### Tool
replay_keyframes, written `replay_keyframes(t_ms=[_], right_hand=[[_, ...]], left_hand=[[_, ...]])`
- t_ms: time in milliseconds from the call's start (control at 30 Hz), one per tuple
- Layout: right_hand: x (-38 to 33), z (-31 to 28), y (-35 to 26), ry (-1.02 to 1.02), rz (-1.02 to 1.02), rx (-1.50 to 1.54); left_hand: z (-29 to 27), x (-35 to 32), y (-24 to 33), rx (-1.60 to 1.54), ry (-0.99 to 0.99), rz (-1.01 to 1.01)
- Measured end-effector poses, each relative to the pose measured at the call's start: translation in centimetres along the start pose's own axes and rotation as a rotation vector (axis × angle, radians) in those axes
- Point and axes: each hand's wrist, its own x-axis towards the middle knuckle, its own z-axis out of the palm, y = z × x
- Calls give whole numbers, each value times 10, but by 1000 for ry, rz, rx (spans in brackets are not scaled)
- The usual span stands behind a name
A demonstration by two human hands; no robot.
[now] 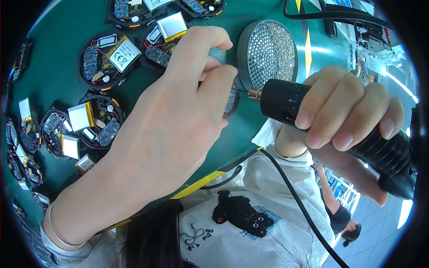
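My left hand (pixel 170 116) presses down on a round black device (pixel 231 100) on the green mat, fingers curled over it so that most of it is hidden. My right hand (pixel 348 116) grips a black electric screwdriver (pixel 286 102) held sideways. Its metal tip points left at the edge of the round device, close to my left fingertips. A black cable (pixel 299 201) runs from the lower mat edge down across my lap.
Several open round devices with blue circuit boards and silver batteries (pixel 105 60) lie across the green mat (pixel 58 44). A round perforated tray of small screws (pixel 268 53) stands behind the screwdriver. The mat's yellow-striped edge (pixel 196 184) runs near my body. Another person (pixel 339 214) is at lower right.
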Motion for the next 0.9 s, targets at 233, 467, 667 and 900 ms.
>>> replay_keyframes(t_ms=[233,467,667,900], right_hand=[[6,14,9,-51,27,11],[19,11,11,-176,52,22],[11,-6,15,-200,7,47],[-8,0,15,322,27,338]], left_hand=[[2,-3,-4,-19,18,-11],[2,-7,-6,-42,25,-69],[0,-4,-2,2,22,-41],[-18,-19,-8,-140,-79,-97]])
